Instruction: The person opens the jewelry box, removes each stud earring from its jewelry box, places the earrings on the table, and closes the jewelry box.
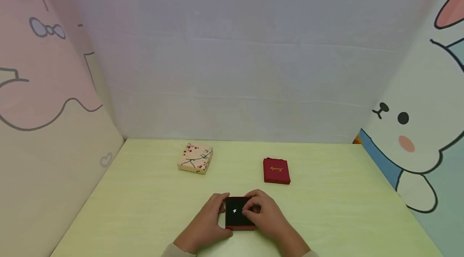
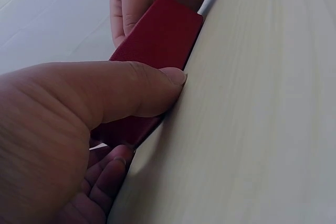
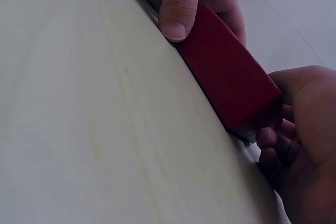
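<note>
A small open red box (image 1: 237, 213) with a black insert and a tiny silver piece sits on the pale green table (image 1: 326, 216) near the front edge. My left hand (image 1: 208, 224) grips its left side, thumb pressed on the red wall (image 2: 157, 40). My right hand (image 1: 266, 216) holds the right side, fingers curled over the top edge. In the right wrist view the red side wall (image 3: 226, 72) lies between both hands.
A red lid (image 1: 276, 170) with gold script lies behind the box to the right. A cream floral box (image 1: 195, 158) stands at the back left. Cartoon-printed panels wall in the table on three sides.
</note>
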The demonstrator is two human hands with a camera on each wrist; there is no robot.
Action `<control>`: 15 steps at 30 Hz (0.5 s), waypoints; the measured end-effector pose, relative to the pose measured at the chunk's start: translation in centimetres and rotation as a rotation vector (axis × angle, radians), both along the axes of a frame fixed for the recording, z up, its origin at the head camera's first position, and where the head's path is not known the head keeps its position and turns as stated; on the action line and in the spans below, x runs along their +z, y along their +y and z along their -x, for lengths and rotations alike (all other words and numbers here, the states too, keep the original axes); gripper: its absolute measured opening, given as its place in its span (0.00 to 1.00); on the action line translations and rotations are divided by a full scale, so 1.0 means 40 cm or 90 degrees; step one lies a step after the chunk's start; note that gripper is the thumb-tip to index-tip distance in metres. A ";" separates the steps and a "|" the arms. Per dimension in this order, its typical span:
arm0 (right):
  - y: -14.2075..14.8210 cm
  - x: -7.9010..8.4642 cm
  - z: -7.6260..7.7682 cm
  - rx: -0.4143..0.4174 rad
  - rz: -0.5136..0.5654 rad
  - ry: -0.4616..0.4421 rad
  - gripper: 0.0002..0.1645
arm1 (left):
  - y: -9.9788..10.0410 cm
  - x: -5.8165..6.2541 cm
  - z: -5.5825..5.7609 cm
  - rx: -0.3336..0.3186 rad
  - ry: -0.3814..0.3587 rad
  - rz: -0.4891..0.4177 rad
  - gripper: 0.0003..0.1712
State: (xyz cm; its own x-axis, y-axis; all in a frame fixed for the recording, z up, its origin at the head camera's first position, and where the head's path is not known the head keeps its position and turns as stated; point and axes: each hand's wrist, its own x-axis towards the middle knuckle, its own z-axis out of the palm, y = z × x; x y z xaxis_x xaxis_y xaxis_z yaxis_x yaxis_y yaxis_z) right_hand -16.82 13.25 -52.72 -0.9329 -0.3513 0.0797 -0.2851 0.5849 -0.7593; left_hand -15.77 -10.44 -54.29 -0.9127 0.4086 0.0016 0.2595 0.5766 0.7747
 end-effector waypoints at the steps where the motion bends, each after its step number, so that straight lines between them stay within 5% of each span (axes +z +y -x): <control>1: -0.001 0.002 -0.001 0.000 -0.001 -0.004 0.08 | 0.000 0.001 0.000 0.000 0.000 0.000 0.56; 15: -0.004 0.005 -0.002 0.017 0.010 -0.020 0.09 | -0.001 -0.001 -0.001 -0.008 0.015 -0.011 0.56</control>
